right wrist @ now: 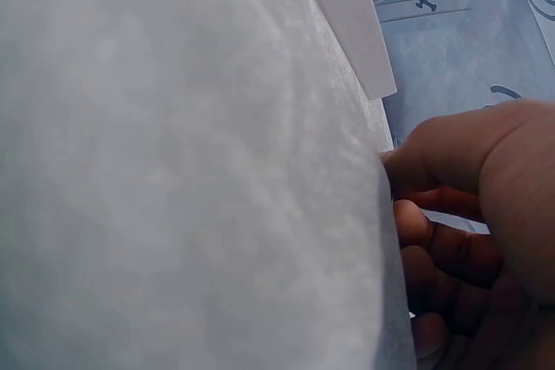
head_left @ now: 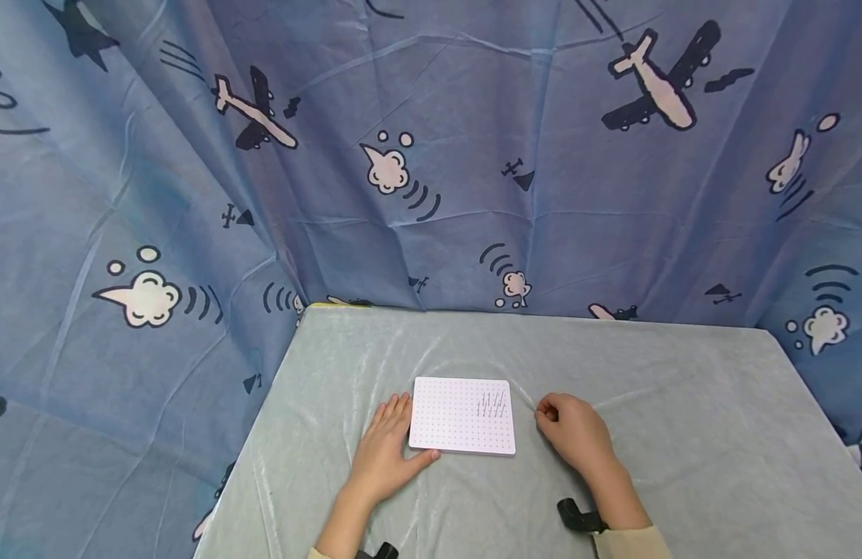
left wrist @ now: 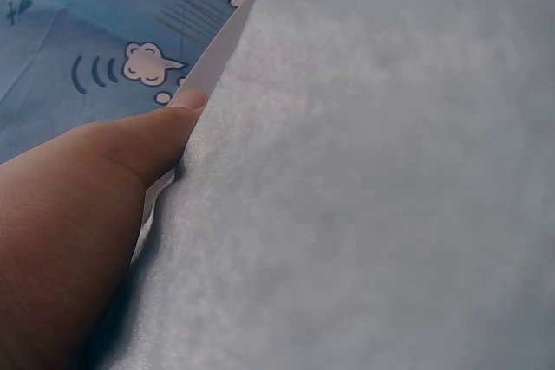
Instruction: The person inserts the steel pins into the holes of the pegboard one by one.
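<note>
A white board [head_left: 453, 427] dotted with a grid of small holes lies on the cloth. Several thin metal pins [head_left: 491, 404] stand in its right part, leaning slightly in the head view. My left hand [head_left: 384, 458] rests at the board's left side, fingers extended along that edge and thumb [left wrist: 186, 103] at the front edge. To the right of the board, apart from it, my right hand [head_left: 576, 431] is low at the cloth with its fingers curled. Its thumb [right wrist: 442, 149] and index finger come together at the cloth; I cannot tell whether something small is between them.
A pale grey-green cloth [head_left: 682, 435] with creases covers the table. Behind and beside the table hangs a blue curtain [head_left: 459, 178] printed with planes and clouds. A black wrist mount [head_left: 579, 515] sits by the right sleeve, another [head_left: 385, 551] by the left.
</note>
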`<action>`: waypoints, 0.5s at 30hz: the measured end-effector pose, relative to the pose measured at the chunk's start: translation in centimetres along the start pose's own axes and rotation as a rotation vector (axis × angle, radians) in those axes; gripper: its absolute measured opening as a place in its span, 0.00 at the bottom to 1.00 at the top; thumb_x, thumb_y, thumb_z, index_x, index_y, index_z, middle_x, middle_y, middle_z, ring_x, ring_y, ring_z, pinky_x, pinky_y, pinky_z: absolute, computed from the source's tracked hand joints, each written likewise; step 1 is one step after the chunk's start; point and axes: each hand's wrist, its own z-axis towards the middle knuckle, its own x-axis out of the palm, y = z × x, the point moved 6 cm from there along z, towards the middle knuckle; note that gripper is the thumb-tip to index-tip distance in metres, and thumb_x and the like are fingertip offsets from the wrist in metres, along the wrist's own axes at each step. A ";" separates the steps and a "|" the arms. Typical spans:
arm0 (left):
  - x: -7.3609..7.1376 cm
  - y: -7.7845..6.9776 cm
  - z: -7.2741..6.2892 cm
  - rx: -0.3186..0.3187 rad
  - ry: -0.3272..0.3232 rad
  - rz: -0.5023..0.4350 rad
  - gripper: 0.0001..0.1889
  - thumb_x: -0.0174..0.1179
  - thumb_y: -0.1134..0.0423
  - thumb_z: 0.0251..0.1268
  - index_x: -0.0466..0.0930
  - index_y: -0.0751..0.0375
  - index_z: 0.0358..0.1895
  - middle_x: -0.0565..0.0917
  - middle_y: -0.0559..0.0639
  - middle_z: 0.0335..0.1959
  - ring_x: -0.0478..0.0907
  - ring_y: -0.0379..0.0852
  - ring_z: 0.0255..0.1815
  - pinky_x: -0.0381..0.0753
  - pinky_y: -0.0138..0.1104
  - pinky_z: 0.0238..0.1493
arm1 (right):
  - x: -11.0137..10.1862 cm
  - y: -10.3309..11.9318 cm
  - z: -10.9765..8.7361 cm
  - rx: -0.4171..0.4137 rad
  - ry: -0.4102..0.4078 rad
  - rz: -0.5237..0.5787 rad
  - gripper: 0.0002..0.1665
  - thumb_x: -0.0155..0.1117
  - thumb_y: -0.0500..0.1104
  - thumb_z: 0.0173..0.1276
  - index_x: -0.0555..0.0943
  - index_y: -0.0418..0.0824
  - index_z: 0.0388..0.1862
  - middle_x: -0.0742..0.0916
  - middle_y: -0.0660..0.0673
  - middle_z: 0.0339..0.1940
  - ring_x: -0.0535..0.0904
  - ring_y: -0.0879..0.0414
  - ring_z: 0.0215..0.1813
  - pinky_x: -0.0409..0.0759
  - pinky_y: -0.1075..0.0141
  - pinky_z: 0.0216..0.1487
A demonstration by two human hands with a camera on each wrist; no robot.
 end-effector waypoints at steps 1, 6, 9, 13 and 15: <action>0.0 0.0 0.0 0.000 0.001 0.001 0.60 0.64 0.22 0.65 0.62 0.67 0.85 0.63 0.59 0.87 0.52 0.52 0.90 0.43 0.42 0.91 | 0.0 0.0 0.0 0.000 0.002 0.002 0.07 0.72 0.39 0.72 0.86 0.44 0.32 0.80 0.52 0.26 0.73 0.55 0.28 0.73 0.61 0.30; 0.0 0.0 0.0 0.002 -0.002 0.002 0.60 0.64 0.22 0.65 0.62 0.67 0.85 0.63 0.59 0.87 0.52 0.52 0.90 0.44 0.42 0.91 | -0.1 0.1 -0.1 0.001 0.012 0.014 0.07 0.72 0.39 0.73 0.86 0.45 0.32 0.80 0.51 0.26 0.73 0.55 0.29 0.72 0.61 0.31; 0.0 0.0 0.0 0.004 -0.006 0.001 0.60 0.64 0.22 0.65 0.62 0.67 0.85 0.63 0.59 0.86 0.52 0.52 0.90 0.44 0.42 0.91 | -0.2 0.2 -0.1 0.002 0.013 0.023 0.06 0.72 0.39 0.73 0.86 0.44 0.33 0.79 0.51 0.26 0.73 0.55 0.29 0.71 0.61 0.31; 0.0 0.0 0.0 0.007 -0.006 0.007 0.59 0.64 0.23 0.65 0.63 0.66 0.85 0.63 0.59 0.86 0.53 0.52 0.90 0.44 0.42 0.91 | -0.3 0.2 -0.1 -0.007 -0.001 0.039 0.06 0.71 0.38 0.72 0.85 0.45 0.33 0.79 0.52 0.25 0.73 0.55 0.29 0.71 0.62 0.30; 0.0 0.0 0.0 0.008 -0.006 0.009 0.59 0.64 0.23 0.66 0.63 0.66 0.85 0.64 0.59 0.86 0.53 0.52 0.90 0.45 0.42 0.91 | -0.3 0.3 -0.1 -0.013 -0.012 0.051 0.06 0.71 0.38 0.71 0.85 0.45 0.32 0.78 0.53 0.24 0.73 0.56 0.28 0.71 0.63 0.30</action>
